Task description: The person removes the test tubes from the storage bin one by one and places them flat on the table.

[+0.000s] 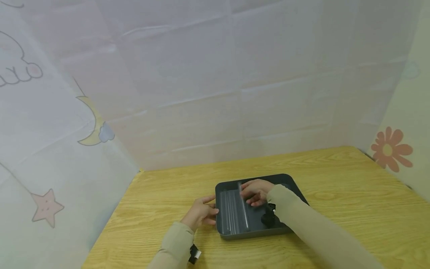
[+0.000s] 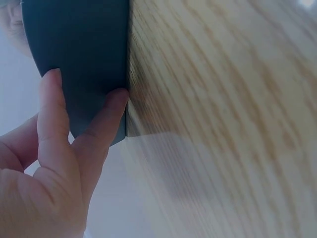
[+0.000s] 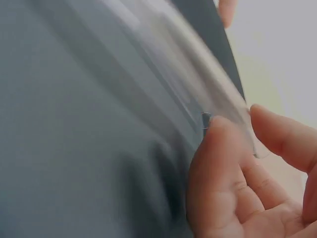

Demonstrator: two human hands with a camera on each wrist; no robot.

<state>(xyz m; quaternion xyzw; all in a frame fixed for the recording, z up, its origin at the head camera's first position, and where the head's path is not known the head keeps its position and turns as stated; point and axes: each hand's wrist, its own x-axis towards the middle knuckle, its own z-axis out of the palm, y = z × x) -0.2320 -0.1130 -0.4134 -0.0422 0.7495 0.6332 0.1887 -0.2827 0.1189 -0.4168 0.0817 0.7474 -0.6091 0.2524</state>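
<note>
A dark grey rectangular tray (image 1: 255, 234) stands on the table. Several clear tubes (image 1: 230, 213) lie side by side along its left part. My right hand (image 1: 256, 190) is over the tray and pinches one clear tube (image 1: 245, 215) near its far end. In the right wrist view this tube (image 3: 198, 59) runs between thumb and fingers, blurred towards the top. My left hand (image 1: 199, 213) is at the tray's left side. Seen from the left wrist, its extended fingers (image 2: 53, 104) rest against the tray's outer wall (image 2: 79, 39).
The wood-grain table (image 1: 161, 194) reaches back to a wall hung with pale printed sheeting (image 1: 188, 93). Beige sleeves (image 1: 322, 220) cover both forearms, and the right one crosses the tray's right side. A small black device (image 1: 193, 254) is worn at the left wrist.
</note>
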